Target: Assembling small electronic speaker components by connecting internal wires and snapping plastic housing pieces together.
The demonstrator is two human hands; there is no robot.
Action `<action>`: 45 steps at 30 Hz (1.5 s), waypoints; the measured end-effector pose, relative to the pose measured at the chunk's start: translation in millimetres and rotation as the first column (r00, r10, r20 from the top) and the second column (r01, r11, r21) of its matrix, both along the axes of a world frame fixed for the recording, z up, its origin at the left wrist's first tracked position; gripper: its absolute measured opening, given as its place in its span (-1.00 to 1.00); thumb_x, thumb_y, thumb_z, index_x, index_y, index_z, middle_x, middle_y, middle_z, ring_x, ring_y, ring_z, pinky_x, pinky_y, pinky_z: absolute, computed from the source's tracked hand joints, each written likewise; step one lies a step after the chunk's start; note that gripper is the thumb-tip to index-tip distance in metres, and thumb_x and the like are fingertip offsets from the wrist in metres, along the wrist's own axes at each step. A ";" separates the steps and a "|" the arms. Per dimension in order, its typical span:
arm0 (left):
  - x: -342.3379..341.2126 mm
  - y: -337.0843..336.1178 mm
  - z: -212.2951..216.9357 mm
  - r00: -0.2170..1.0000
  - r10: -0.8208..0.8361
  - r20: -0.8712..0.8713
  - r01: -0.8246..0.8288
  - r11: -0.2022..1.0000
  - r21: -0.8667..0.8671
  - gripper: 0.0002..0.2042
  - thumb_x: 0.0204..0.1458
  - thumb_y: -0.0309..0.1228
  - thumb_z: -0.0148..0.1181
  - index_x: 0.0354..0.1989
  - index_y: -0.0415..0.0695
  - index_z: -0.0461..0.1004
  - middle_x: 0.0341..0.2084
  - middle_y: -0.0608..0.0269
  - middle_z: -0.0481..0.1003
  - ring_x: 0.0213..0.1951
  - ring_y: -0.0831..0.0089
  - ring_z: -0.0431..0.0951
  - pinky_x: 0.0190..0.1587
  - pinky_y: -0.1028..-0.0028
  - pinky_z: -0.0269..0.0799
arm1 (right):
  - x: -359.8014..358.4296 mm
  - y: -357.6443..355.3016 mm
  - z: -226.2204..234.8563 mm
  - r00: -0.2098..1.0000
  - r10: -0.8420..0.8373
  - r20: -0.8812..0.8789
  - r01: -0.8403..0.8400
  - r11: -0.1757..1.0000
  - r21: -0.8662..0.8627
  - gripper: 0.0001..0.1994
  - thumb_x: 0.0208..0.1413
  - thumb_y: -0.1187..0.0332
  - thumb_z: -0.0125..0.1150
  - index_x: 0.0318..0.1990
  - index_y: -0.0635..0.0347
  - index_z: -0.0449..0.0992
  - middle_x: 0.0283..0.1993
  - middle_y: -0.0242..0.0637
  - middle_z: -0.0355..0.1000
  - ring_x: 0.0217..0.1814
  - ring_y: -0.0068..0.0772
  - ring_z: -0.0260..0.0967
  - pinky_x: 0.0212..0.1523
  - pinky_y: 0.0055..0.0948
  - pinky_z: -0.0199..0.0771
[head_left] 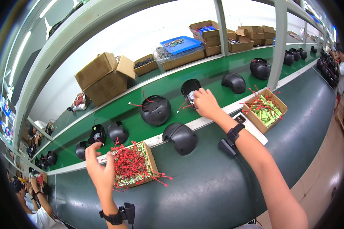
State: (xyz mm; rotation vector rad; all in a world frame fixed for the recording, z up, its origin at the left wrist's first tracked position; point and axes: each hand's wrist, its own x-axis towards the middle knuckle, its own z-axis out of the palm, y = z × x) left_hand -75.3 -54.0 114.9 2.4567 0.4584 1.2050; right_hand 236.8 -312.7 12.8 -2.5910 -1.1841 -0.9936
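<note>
My right hand (208, 104) reaches over the green conveyor belt, its fingers bent and closed at the right edge of an open black shell (190, 84). A round pale part sits inside that shell, and red wires with a white plug trail from it; my fingertips are partly hidden. My left hand (99, 168) hovers at the left side of a cardboard box (152, 160) full of green-and-white cells with tangled red leads (128, 160). Its thumb and fingers are apart. A rounded black shell (180, 138) rests on the dark bench between my arms.
More black shells (156, 110) (234, 83) stand along the green belt (214, 91). Right of my right forearm are a white flat device (252, 128) and a box of green cells (265, 108). Cartons (103, 80) and a blue tray (179, 44) line the back. Other people sit at far left and right.
</note>
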 end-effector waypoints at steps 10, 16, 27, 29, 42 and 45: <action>-68.1 -77.2 -9.5 0.942 -0.322 0.097 0.335 0.926 -0.175 -0.80 -0.20 -0.58 0.10 -0.32 -0.24 0.44 -0.24 0.09 0.40 -0.23 0.33 0.42 -0.22 0.46 0.32 | -113.4 -32.0 56.5 0.638 0.610 -0.470 -0.219 0.728 0.649 -0.76 -0.22 0.42 0.41 -0.45 0.25 0.42 -0.36 -0.26 0.35 -0.30 -0.31 0.35 -0.25 -0.36 0.35; -94.4 -146.5 -55.8 0.706 -0.707 0.024 0.594 0.574 -0.563 -0.26 -0.24 -0.43 0.44 0.21 -0.15 0.24 0.20 0.04 0.20 0.19 0.18 0.31 0.05 0.26 0.42 | -277.1 -73.9 36.5 0.322 0.746 -0.583 0.004 0.615 0.789 -0.74 -0.08 0.38 0.47 -0.46 0.21 0.42 -0.34 -0.44 0.29 -0.34 -0.64 0.24 -0.38 -0.61 0.26; -110.0 -180.6 -40.2 0.659 -0.737 -0.150 0.694 0.672 -0.259 -0.16 -0.40 -0.34 0.54 0.18 -0.19 0.27 0.02 -0.17 0.40 0.05 -0.05 0.43 0.09 0.15 0.36 | -345.8 -89.0 67.6 -0.460 0.849 -0.262 0.721 0.529 0.448 -0.81 0.23 0.27 0.17 -0.29 0.22 0.52 -0.28 -0.50 0.34 -0.32 -0.71 0.25 -0.29 -0.59 0.30; -101.1 -168.5 -48.5 0.671 -0.735 -0.096 0.631 0.634 -0.446 -0.41 -0.22 -0.43 0.31 0.08 -0.30 0.34 -0.05 -0.11 0.44 0.01 0.12 0.48 0.09 0.27 0.35 | -337.4 -85.6 70.2 -0.476 0.853 -0.214 0.741 0.520 0.424 -0.74 0.30 0.27 0.04 -0.12 0.30 0.53 -0.24 -0.45 0.38 -0.27 -0.66 0.30 -0.21 -0.57 0.38; -47.2 -182.9 -63.3 0.734 -0.627 0.263 0.410 0.100 -0.907 -0.55 0.18 -0.19 -0.11 0.12 -0.27 0.27 0.03 0.00 0.39 0.14 0.25 0.34 0.22 0.34 0.18 | -309.4 -97.6 18.1 -0.164 0.860 -0.483 0.442 0.502 0.744 -0.62 0.11 0.56 0.22 0.05 0.26 0.25 -0.15 -0.36 0.34 -0.11 -0.62 0.33 -0.02 -0.55 0.38; -53.6 -199.2 -62.3 0.712 -0.659 0.240 0.591 0.379 -0.712 -0.68 0.04 -0.44 0.09 0.00 -0.24 0.38 0.04 -0.01 0.38 0.17 0.16 0.32 0.24 0.14 0.18 | -311.9 -109.7 23.5 0.186 0.736 -0.651 0.147 0.635 0.759 -0.78 0.17 0.46 0.16 -0.09 0.26 0.30 -0.17 -0.23 0.40 -0.11 -0.39 0.40 -0.13 -0.39 0.43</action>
